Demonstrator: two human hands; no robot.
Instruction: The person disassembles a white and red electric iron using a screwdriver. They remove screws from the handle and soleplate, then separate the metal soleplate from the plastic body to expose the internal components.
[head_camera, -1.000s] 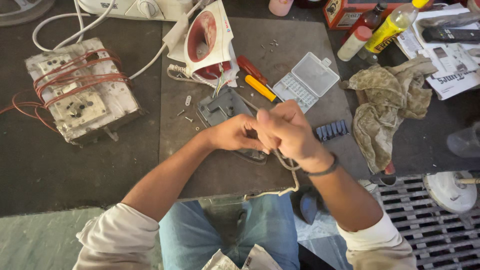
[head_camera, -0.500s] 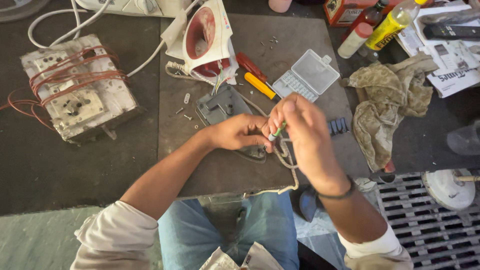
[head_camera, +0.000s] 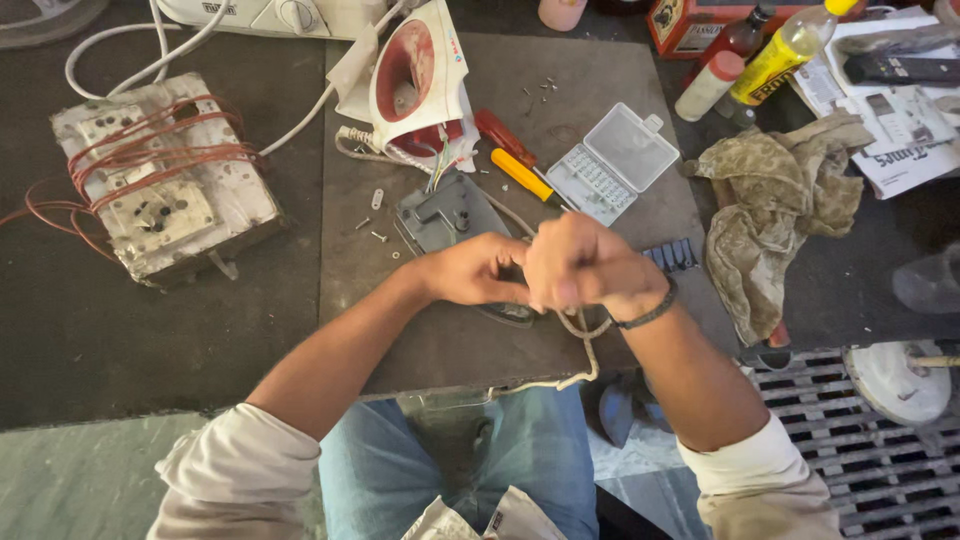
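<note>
Both my hands meet over the middle of a dark grey slab (head_camera: 450, 345). My left hand (head_camera: 478, 272) is closed around the end of a beige braided cord (head_camera: 585, 345), which loops down off the slab's front edge. My right hand (head_camera: 580, 265), with a dark band on the wrist, is a closed fist pressed against the left one and grips the same cord. What lies between the fingers is hidden. Just beyond my hands lies a grey metal iron soleplate (head_camera: 445, 212), wired to a red and white iron body (head_camera: 415, 80).
A yellow-handled screwdriver (head_camera: 522, 175), a red-handled one (head_camera: 503, 135), a clear plastic box (head_camera: 612, 160) and loose screws (head_camera: 375, 200) lie on the slab. A camouflage rag (head_camera: 780, 210) and bottles (head_camera: 785, 50) are at the right, an old switchboard wound with red wire (head_camera: 160, 180) at the left.
My right hand was raised with a small tool showing between its fingers; it has come down and closed into a fist against my left hand. My left hand stayed in place.
</note>
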